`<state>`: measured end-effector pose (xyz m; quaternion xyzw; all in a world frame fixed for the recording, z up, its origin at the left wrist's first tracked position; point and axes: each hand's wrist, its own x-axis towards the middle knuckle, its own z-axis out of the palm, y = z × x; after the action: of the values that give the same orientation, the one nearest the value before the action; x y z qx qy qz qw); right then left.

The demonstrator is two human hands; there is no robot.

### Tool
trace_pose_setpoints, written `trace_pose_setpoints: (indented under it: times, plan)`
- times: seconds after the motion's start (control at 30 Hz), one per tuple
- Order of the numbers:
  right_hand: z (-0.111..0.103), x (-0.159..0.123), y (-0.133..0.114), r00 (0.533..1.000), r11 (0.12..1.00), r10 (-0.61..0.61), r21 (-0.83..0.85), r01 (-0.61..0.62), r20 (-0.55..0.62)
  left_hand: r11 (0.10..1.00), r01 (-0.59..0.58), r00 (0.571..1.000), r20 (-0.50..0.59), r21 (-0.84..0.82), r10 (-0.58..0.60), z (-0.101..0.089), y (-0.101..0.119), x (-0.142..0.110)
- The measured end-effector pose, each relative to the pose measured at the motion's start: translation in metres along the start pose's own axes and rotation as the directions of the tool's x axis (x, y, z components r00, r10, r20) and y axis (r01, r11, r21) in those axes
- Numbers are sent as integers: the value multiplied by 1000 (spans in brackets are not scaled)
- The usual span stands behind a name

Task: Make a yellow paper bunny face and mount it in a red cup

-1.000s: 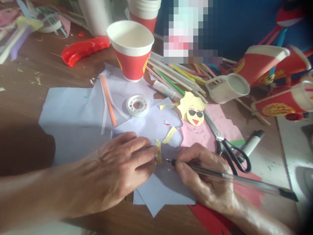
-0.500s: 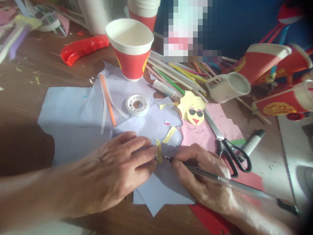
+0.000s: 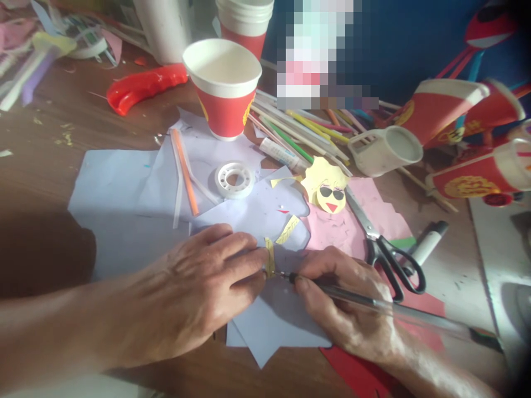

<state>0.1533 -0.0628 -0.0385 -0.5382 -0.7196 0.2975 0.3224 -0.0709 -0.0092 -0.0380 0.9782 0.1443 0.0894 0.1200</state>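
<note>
Pen tip at a short yellow strip, seemingly a drawing step
The right hand [image 3: 357, 326] grips a pen [image 3: 381, 305]; the fingers of the left hand [image 3: 207, 271], extended and slightly parted, rest beside and over the edge of the yellow strip [image 3: 269, 251], which lies on blue paper [image 3: 265, 326] towards the near edge of the tabletop [image 3: 194, 367]. The next stroke would seem to call for a flat strip and a light tip; 1 other strip [image 3: 287, 229] bears dark marks. The paper cup [image 3: 226, 113] has a yellow emblem and the white tube [image 3: 282, 153] small print, both unreadable
</note>
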Motion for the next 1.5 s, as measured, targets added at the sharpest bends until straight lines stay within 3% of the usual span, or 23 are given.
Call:
trace_pose_setpoints:
  times: [0.37, 0.5, 1.5]
  plan:
    - [-2, 2, -1, 998, 999, -44, 14, 44, 48, 999, 13, 999, -31, -30, -14, 2, 0, 2]
    - [-2, 1, 1, 996, 998, -55, 10, 55, 69, 999, 27, 999, 32, -32, -26, -1, 1, 2]
    - [-1, 2, 1, 994, 995, -91, -44, 94, 61, 999, 29, 999, 28, -15, -29, -3, 2, 1]
